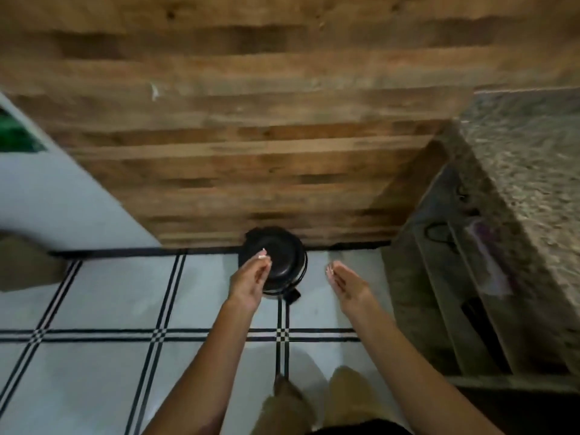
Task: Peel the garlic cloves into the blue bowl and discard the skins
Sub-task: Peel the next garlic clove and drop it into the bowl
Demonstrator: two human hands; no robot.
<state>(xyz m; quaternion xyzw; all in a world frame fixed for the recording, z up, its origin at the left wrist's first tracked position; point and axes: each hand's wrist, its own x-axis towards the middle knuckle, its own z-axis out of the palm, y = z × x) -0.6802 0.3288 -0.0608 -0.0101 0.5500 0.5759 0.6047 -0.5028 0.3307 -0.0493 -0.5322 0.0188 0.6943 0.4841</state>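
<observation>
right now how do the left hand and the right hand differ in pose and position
The left hand has its fingers curled toward the thumb; the right hand has straight fingers. The left hand overlaps the black bin; the right hand is beside it, over white floor tile. Both reach forward, forearms bare. I cannot tell if the left holds skins.

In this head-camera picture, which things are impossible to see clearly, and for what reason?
Head view: whether the left hand pinches any garlic skin; blurred and too small.
Head view: left side of the black bin; the left hand covers it.
Head view: objects on the shelves at right; blurred.
Blue bowl and garlic cloves: outside the frame.
</observation>
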